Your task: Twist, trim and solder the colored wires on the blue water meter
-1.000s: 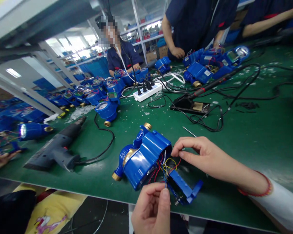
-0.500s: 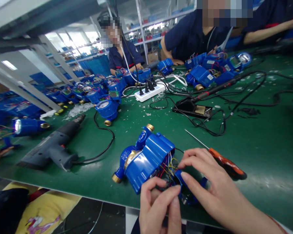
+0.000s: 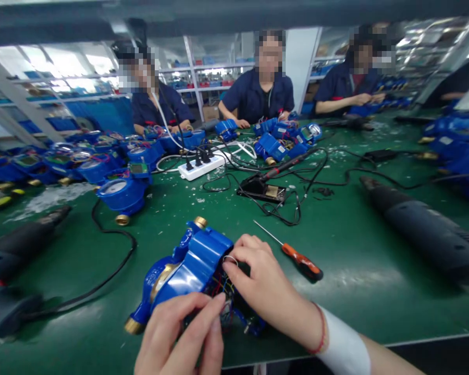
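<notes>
From the head camera, the blue plastic water meter with brass ends (image 3: pixel 180 273) lies slanted on the green table (image 3: pixel 375 260), long way running from near-left to far-right. Both hands touch its open right end: left hand (image 3: pixel 180 338) pinches wires below, right hand (image 3: pixel 269 291) pinches wires above

hands: left (image 3: pixel 180 333), right (image 3: pixel 263 284) | on blue meter (image 3: pixel 187 271) (wires exposed) | screwdriver (image 3: pixel 297 259) beside

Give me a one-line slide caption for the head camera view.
Both hands, left hand and right hand, work the wires of a blue water meter beside an orange-handled screwdriver on a green bench.
</notes>
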